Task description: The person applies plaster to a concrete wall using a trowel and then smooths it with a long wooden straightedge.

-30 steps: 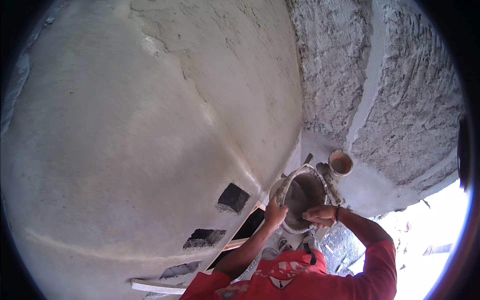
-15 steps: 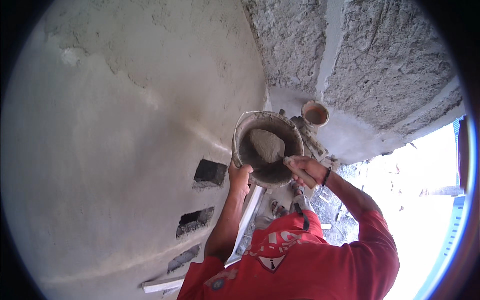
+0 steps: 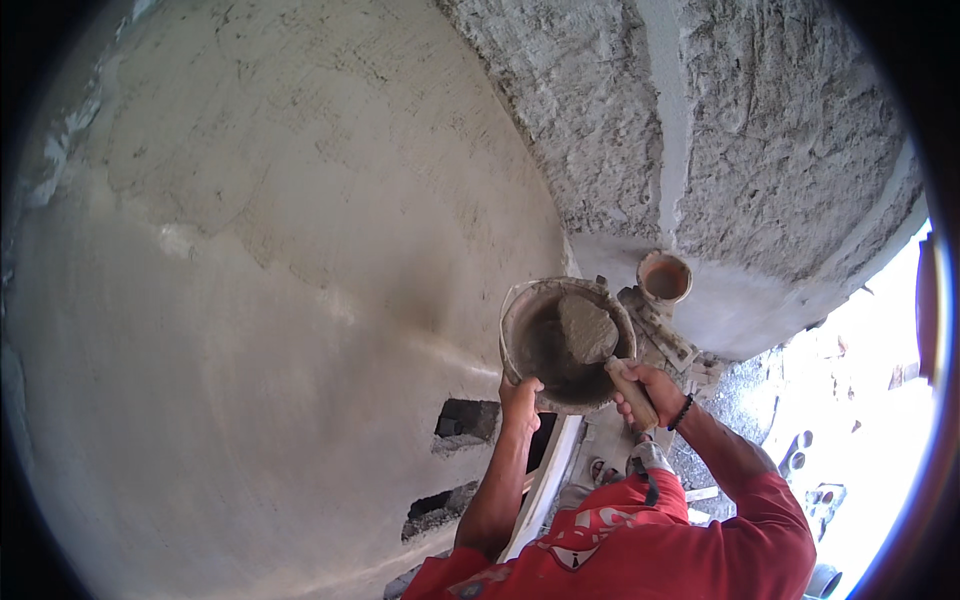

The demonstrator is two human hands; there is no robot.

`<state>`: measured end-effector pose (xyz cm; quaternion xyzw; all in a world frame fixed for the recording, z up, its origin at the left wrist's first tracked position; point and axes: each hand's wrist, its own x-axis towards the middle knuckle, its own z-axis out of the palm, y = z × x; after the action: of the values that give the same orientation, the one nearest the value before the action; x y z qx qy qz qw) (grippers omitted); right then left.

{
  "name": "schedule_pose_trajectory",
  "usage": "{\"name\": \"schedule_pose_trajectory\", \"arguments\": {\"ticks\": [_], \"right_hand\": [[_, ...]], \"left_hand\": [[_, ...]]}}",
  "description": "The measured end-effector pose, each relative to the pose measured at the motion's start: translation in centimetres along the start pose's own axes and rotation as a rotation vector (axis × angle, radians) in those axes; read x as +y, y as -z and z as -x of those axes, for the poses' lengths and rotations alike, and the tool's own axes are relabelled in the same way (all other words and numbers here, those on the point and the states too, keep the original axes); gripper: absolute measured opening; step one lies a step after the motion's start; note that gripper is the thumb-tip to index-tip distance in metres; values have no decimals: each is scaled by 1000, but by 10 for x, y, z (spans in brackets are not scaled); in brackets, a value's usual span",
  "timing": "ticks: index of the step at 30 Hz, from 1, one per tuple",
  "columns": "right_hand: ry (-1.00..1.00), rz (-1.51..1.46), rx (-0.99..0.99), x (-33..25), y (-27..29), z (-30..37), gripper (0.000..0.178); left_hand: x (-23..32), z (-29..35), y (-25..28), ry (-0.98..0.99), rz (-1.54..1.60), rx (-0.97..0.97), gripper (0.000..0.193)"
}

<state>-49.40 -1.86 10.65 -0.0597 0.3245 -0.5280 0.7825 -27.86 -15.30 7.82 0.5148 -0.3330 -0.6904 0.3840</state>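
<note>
My left hand [image 3: 521, 405] grips the near left rim of a round, mortar-smeared bucket [image 3: 525, 345], the thumb over its edge. My right hand [image 3: 652, 394] is closed around the wooden handle of a trowel [image 3: 632, 392] at the bucket's right side. A thick lump of wet grey mortar [image 3: 588, 328] covers the trowel's blade, over the bucket's mouth, and hides most of the metal. Inside the bucket, the bottom is dark and hard to make out.
A smooth plastered wall [image 3: 300, 350] with rectangular holes [image 3: 466, 424] stands at left. Rough wall [image 3: 780, 140] is ahead. Beyond the bucket, a smaller round container [image 3: 664, 277] sits by dirty boards [image 3: 665, 335]. A long pale board [image 3: 545, 485] leans below. Pipe pieces [image 3: 797, 455] lie at right.
The view has shifted, so bucket, hands and wall sit lower and farther right. Within the bucket, the mortar-loaded trowel has moved slightly right and its handle has turned steeper.
</note>
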Motion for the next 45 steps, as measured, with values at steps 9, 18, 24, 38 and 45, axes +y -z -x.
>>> {"name": "schedule_pose_trajectory", "arguments": {"ticks": [9,18,24,38,45], "right_hand": [[348,-412,9,-62,17,-33,27],[1055,-414,286,-199,62,-41,27],[1568,-259,524,-268,54,-29,26],[943,1636,606,-162,90,-219,49],[59,1316,249,-144,50,-25,34]], "left_hand": [[-6,-27,-3,18,-119,112,59],[-1,-28,-7,74,-183,195,58],[-15,-27,17,58,-122,249,57],[-55,-6,64,-6,-40,352,58],[-70,-14,51,66,-24,315,58]]}}
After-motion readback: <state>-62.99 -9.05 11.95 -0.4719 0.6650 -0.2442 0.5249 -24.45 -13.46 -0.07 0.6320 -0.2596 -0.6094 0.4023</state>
